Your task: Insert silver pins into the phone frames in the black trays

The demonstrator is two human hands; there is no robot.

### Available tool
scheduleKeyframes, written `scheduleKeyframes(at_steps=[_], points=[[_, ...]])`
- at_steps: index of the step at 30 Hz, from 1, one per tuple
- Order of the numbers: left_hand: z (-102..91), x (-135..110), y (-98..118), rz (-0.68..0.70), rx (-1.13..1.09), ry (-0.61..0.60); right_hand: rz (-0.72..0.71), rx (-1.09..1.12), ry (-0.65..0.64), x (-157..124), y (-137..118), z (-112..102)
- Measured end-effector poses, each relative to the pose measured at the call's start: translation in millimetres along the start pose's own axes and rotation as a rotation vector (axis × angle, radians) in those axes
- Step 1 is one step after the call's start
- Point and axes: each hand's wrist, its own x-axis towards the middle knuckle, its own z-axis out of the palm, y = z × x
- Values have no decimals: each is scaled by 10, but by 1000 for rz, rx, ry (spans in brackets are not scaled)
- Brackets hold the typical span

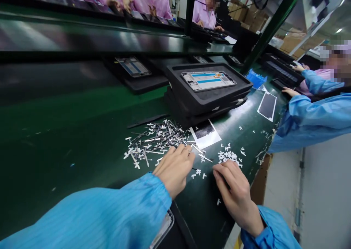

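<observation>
My left hand (177, 168) reaches over the near right edge of a loose pile of thin black and white strips (164, 135). Its fingers bend downward and the back of the hand hides the fingertips, so any grip is out of sight. Beside a small heap of white T-shaped pieces (227, 155), my right hand (236, 192) is closed, thumb and forefinger together; I cannot make out what is between them. A few white scraps (199, 173) lie between the two hands. Under my left sleeve, a phone frame (164, 227) shows partly in a black tray (182, 223).
Stacked black foam trays (203, 101) bear a phone frame (210, 80) with blue strips. Close by lies a white-edged sheet (205, 134); another sheet (267, 105) is farther right. A green post (271, 29) rises behind. Co-workers sit across and at right, one blue sleeve (315, 110) near the bench edge.
</observation>
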Motion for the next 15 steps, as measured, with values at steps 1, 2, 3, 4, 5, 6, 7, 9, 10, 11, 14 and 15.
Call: scheduleKeyframes(at_steps=[1, 2, 3, 4, 5, 6, 7, 9, 10, 11, 14, 15], points=[[-6, -3, 9, 6, 13, -9, 3, 5, -5, 7, 4, -2], [-10, -5, 16, 16, 25, -17, 8, 9, -11, 17, 7, -3], [-13, -4, 21, 27, 36, -24, 13, 13, -21, 31, 6, -4], [-14, -1, 22, 41, 46, -27, 18, 16, -36, 49, 4, -6], [-14, 2, 22, 56, 52, -26, 21, 18, -57, 69, 1, -6], [-15, 6, 19, 72, 55, -19, 23, 17, -85, 92, -3, -2], [-15, 10, 16, 90, 55, -7, 21, 14, -119, 117, -6, 7], [-12, 16, 12, 125, 47, 29, 8, 11, -189, 170, -5, 47], [-9, 17, 12, 140, 40, 51, 0, 14, -218, 197, -1, 77], [-5, 16, 14, 151, 31, 73, -6, 24, -241, 223, 5, 110], [-14, -16, 21, 145, -15, 144, 8, 99, -261, 293, 23, 191], [-33, -38, 20, 124, -41, 174, 28, 138, -252, 314, 25, 198]])
